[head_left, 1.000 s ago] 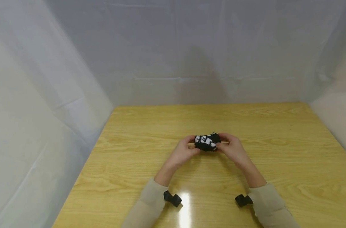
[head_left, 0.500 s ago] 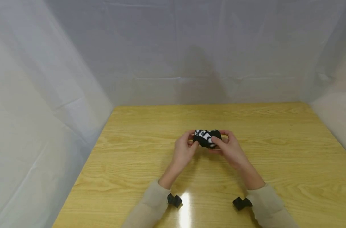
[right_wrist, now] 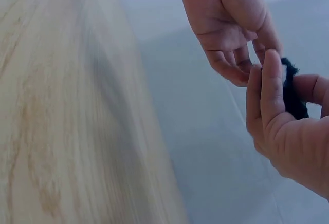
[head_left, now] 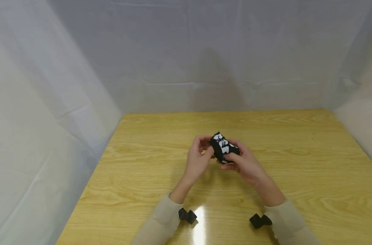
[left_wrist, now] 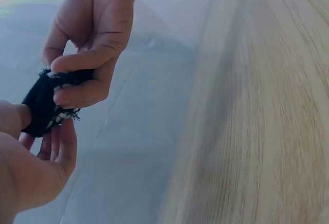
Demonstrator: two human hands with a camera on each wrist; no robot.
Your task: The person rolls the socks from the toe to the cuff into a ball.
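A small black cloth bundle with white markings [head_left: 224,148] is held a little above the wooden table [head_left: 296,153], tilted with its far end up to the left. My left hand [head_left: 204,149] pinches its left end. My right hand [head_left: 235,158] grips it from the right, thumb over the top. In the left wrist view the black bundle [left_wrist: 43,103] sits between my left hand [left_wrist: 46,147] below and my right hand [left_wrist: 85,75] above. From the right wrist the bundle [right_wrist: 294,93] shows as a dark edge behind my right hand [right_wrist: 270,90], with the left hand [right_wrist: 247,59] at its top.
Pale translucent sheeting [head_left: 66,102] walls in the table on the left, back and right. Black wrist cameras [head_left: 187,215] [head_left: 257,220] sit on my beige sleeves near the front edge. A bright glare spot [head_left: 199,224] lies on the wood between my forearms.
The bundle went from lying level to tilted and slightly higher. Both hands closed in, and the right hand slid left with its thumb over the bundle.
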